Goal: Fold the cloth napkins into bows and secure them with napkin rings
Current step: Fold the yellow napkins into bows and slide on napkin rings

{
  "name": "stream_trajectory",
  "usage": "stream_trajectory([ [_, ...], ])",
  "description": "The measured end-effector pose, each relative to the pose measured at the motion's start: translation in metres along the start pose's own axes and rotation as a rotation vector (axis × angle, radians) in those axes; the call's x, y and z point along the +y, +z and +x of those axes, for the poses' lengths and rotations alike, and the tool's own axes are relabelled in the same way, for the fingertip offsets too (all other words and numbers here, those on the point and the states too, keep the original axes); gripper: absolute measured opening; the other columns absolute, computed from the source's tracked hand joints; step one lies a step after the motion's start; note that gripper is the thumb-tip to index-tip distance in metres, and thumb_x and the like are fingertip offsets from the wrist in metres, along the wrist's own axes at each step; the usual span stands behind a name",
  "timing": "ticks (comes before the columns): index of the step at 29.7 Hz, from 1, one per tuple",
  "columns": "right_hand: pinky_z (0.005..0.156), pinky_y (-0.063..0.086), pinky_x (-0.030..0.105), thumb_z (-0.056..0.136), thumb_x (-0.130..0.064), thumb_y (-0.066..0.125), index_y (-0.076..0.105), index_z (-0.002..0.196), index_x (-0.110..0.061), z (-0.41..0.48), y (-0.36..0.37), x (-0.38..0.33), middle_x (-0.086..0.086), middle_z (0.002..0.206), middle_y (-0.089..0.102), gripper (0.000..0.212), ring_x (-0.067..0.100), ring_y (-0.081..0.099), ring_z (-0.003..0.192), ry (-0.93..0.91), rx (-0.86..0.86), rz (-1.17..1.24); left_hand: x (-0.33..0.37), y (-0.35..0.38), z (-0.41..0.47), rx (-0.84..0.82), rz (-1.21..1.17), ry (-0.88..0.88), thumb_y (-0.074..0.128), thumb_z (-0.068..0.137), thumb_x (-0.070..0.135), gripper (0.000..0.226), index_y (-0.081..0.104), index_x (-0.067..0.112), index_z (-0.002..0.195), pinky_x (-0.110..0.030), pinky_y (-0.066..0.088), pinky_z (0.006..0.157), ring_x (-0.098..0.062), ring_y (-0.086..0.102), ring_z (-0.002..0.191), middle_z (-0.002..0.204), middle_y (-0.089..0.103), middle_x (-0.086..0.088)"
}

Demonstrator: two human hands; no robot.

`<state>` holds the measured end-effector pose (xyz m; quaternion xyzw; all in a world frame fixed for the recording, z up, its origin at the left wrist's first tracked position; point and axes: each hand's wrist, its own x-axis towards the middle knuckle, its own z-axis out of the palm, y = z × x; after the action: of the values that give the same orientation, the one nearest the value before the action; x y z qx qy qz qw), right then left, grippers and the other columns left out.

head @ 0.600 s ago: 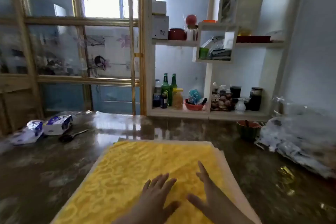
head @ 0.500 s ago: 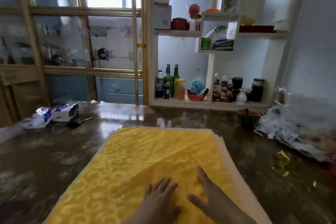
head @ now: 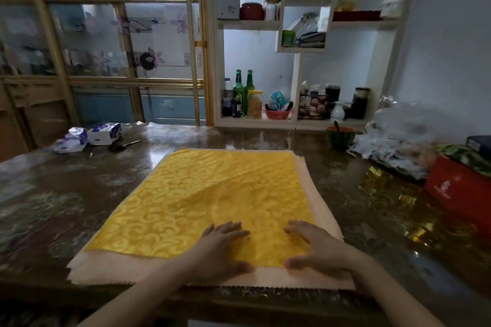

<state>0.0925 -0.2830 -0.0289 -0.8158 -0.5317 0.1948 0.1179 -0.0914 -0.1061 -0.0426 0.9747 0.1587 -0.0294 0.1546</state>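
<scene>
A yellow patterned napkin (head: 212,194) lies spread flat on a stack of pale peach cloths (head: 111,265), which rests on the dark glossy table (head: 53,207). My left hand (head: 218,249) lies flat on the yellow napkin near its front edge, fingers straight and pointing away from me. My right hand (head: 316,247) lies flat beside it, a little to the right, thumb near the napkin's front edge. Neither hand holds anything. No napkin ring shows in the view.
Two tissue packs (head: 87,135) and black scissors (head: 122,145) lie at the back left. A green bowl (head: 341,137), crumpled plastic bags (head: 393,146), a red box (head: 459,188) and gold foil (head: 385,188) crowd the right side. Shelves with bottles (head: 243,93) stand behind the table.
The view has tipped downward, so the napkin's front edge and the peach cloths' front edge now show. Both hands have slid back toward me, and the right hand has turned palm-down and flat.
</scene>
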Motion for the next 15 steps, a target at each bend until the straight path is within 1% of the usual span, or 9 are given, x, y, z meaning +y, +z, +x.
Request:
stream_trajectory([
  [3, 0.116, 0.015, 0.029, 0.062, -0.066, 0.064, 0.028, 0.144, -0.030, -0.012, -0.003, 0.002, -0.014, 0.154, 0.014, 0.097, 0.010, 0.014, 0.142, -0.028, -0.060, 0.040, 0.009, 0.000, -0.003, 0.089, 0.035, 0.055, 0.038, 0.070, 0.076, 0.080, 0.043, 0.033, 0.137, -0.033, 0.005, 0.116, -0.005, 0.023, 0.139, 0.150, 0.031, 0.011],
  [4, 0.115, 0.019, 0.028, 0.067, -0.060, 0.067, 0.034, 0.140, -0.030, -0.018, -0.003, 0.003, -0.015, 0.150, 0.020, 0.086, 0.010, 0.019, 0.140, -0.038, -0.050, 0.053, 0.013, 0.001, -0.005, 0.122, 0.066, 0.086, 0.039, 0.077, 0.072, 0.071, 0.048, 0.030, 0.134, -0.030, 0.010, 0.115, -0.005, 0.030, 0.136, 0.147, 0.038, 0.009],
  [6, 0.109, 0.032, 0.027, 0.083, -0.041, 0.067, 0.049, 0.119, -0.031, -0.024, 0.000, 0.006, -0.014, 0.139, 0.036, 0.042, 0.010, 0.035, 0.132, -0.083, 0.034, 0.057, 0.021, 0.002, -0.006, 0.143, 0.149, 0.153, 0.034, 0.091, 0.059, 0.057, 0.055, 0.023, 0.129, -0.025, 0.027, 0.109, -0.010, 0.042, 0.130, 0.141, 0.047, 0.002],
  [7, 0.103, 0.038, 0.026, 0.088, -0.034, 0.062, 0.052, 0.107, -0.031, -0.026, 0.003, 0.006, -0.012, 0.132, 0.044, 0.021, 0.009, 0.043, 0.125, -0.107, 0.101, 0.028, 0.025, 0.003, -0.006, 0.153, 0.185, 0.175, 0.027, 0.091, 0.056, 0.060, 0.056, 0.020, 0.129, -0.025, 0.033, 0.105, -0.013, 0.046, 0.127, 0.139, 0.049, 0.000],
  [8, 0.094, 0.042, 0.022, 0.092, -0.029, 0.058, 0.052, 0.098, -0.030, -0.028, 0.004, 0.004, -0.011, 0.124, 0.051, 0.008, 0.008, 0.049, 0.116, -0.123, 0.158, -0.006, 0.027, 0.002, -0.007, 0.151, 0.211, 0.173, 0.026, 0.092, 0.054, 0.060, 0.055, 0.019, 0.129, -0.025, 0.036, 0.102, -0.014, 0.047, 0.126, 0.139, 0.049, 0.000],
  [10, 0.079, 0.042, 0.016, 0.094, -0.023, 0.053, 0.052, 0.090, -0.028, -0.030, 0.007, 0.002, -0.010, 0.108, 0.055, 0.007, 0.006, 0.054, 0.098, -0.144, 0.238, -0.050, 0.031, 0.002, -0.007, 0.157, 0.240, 0.132, 0.036, 0.095, 0.051, 0.050, 0.052, 0.022, 0.132, -0.026, 0.037, 0.102, -0.013, 0.045, 0.126, 0.141, 0.047, 0.003],
  [11, 0.076, 0.042, 0.016, 0.095, -0.022, 0.052, 0.052, 0.088, -0.027, -0.029, 0.007, 0.003, -0.009, 0.104, 0.056, 0.008, 0.007, 0.055, 0.094, -0.149, 0.258, -0.047, 0.034, 0.002, -0.007, 0.165, 0.234, 0.116, 0.039, 0.093, 0.054, 0.051, 0.051, 0.024, 0.133, -0.027, 0.037, 0.102, -0.013, 0.044, 0.127, 0.142, 0.045, 0.004],
  [13, 0.077, 0.046, 0.025, 0.097, -0.022, 0.049, 0.051, 0.090, -0.025, -0.027, 0.007, 0.007, -0.005, 0.100, 0.059, 0.008, 0.012, 0.057, 0.089, -0.150, 0.258, 0.012, 0.042, 0.004, -0.007, 0.143, 0.263, 0.077, 0.038, 0.089, 0.062, 0.058, 0.049, 0.026, 0.134, -0.028, 0.036, 0.104, -0.013, 0.042, 0.128, 0.143, 0.044, 0.006],
  [15, 0.074, 0.047, 0.031, 0.098, -0.022, 0.047, 0.049, 0.090, -0.023, -0.024, 0.001, 0.006, 0.000, 0.093, 0.061, 0.008, 0.015, 0.057, 0.082, -0.154, 0.278, 0.112, 0.049, 0.002, -0.006, 0.122, 0.321, 0.059, 0.036, 0.088, 0.063, 0.062, 0.049, 0.024, 0.134, -0.030, 0.037, 0.103, -0.015, 0.044, 0.126, 0.141, 0.046, 0.004],
])
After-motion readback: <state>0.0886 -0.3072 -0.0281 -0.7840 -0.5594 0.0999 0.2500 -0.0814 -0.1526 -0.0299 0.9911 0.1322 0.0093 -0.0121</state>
